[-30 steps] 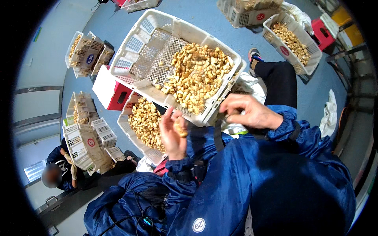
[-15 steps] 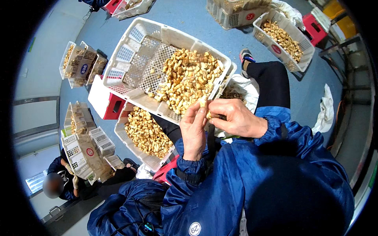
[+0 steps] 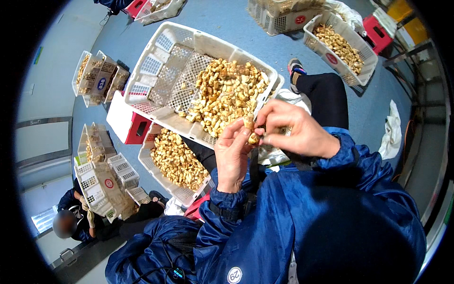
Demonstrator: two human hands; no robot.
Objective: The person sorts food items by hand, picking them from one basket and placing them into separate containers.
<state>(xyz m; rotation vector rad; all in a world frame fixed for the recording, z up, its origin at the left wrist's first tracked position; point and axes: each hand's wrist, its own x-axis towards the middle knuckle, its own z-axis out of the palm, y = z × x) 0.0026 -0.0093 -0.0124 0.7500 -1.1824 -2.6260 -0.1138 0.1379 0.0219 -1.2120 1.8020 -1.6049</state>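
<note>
Between the thumb and fingers of my left hand (image 3: pixel 231 156) is a small pale mushroom (image 3: pixel 254 138) with a brownish cap. My right hand (image 3: pixel 300 130) is at its right side, fingers curled and pinched together close to the cap. Whatever those fingers hold, if anything, is hidden. Just beyond both hands, a white perforated plastic crate (image 3: pixel 221 43) tilts across my lap. Many cream-and-brown mushrooms (image 3: pixel 231 94) are heaped in its right part, while the lattice floor shows on the left.
Below the crate at left stands another crate of mushrooms (image 3: pixel 177 161). A red-and-white stool (image 3: pixel 135 127) is beside it. A white bag (image 3: pixel 292 97) lies by my right leg. More filled crates (image 3: pixel 338 45) stand at far right. At left, a person (image 3: pixel 78 213) sits by stacked crates (image 3: pixel 101 187).
My right hand has lifted and shifted right, its fingers moving off the mushroom's top. More of the mushroom now shows. My left hand stays nearly in place.
</note>
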